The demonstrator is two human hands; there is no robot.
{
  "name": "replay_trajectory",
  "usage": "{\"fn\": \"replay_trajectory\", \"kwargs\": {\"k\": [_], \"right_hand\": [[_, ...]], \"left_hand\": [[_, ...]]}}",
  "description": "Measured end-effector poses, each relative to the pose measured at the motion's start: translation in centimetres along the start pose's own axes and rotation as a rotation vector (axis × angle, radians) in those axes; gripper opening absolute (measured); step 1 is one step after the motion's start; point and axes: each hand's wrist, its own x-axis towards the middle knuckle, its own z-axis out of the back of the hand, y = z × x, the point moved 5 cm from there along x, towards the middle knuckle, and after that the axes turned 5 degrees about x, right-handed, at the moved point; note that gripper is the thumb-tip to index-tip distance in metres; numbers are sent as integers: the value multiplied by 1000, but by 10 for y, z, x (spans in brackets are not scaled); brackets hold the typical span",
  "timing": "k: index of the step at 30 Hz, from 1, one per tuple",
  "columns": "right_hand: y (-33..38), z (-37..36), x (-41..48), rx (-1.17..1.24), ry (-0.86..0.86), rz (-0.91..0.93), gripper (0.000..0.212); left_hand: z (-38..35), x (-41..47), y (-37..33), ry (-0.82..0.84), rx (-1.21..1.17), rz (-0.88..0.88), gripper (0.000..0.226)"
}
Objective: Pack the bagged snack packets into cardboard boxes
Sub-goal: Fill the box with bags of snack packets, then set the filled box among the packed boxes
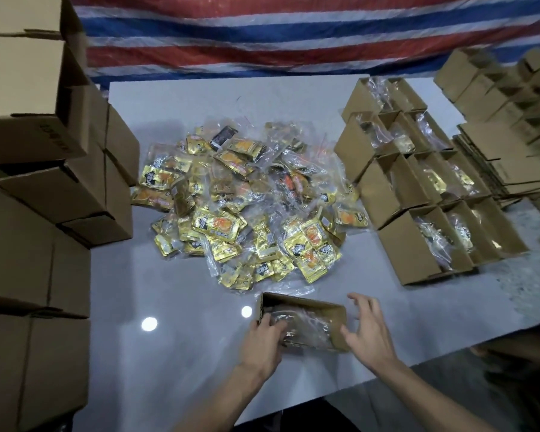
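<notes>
Head view, one box [306, 302], left hand [262, 336], right hand [369, 333]

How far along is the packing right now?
Done: the boxes on the right already hold bags. In hand: the left hand grips a bag inside the near box, right hand open beside it. Left: a big pile of packets mid-table, not yet boxed.

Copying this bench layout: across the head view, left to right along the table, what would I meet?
Stacked closed cardboard boxes → heap of bagged snack packets → rows of open filled boxes → flattened cardboard blanks.
</notes>
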Motion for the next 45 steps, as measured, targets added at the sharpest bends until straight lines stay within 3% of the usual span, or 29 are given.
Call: {"fn": "replay_trajectory", "kwargs": {"k": [3,8,13,16,18,23,26,29,31,34,39,43,45], "right_hand": [[-3,-8,20,-49,208,-62,63],[-12,5,54,-247,377,-159,10],[-11,34,81,-72,544,-60,27],[2,59,104,-11,588,4,15],[14,78,124,12,574,53,6],[53,128,174,69,463,132,11],[78,150,205,110,368,142,22],[97,160,240,157,265,141,18],[111,164,263,189,211,135,19],[130,168,293,247,185,139,18],[155,186,352,254,161,161,16],[174,211,398,217,86,173,30],[182,223,423,200,51,196,23]], "left_hand": [[7,5,-7,28,15,-57,27],[40,22,-30,59,84,-165,26],[96,51,-61,18,88,-295,22],[130,77,-70,-53,39,-348,23],[155,97,-73,-101,3,-372,27],[217,146,-75,-239,-172,-318,34],[241,162,-79,-391,-334,-250,55],[248,178,-87,-504,-470,-25,75],[248,196,-92,-405,-658,150,82],[256,232,-101,-214,-687,289,76],[302,292,-102,-265,-726,307,28],[337,339,-109,-300,-679,261,26],[353,363,-112,-293,-700,259,26]]}}
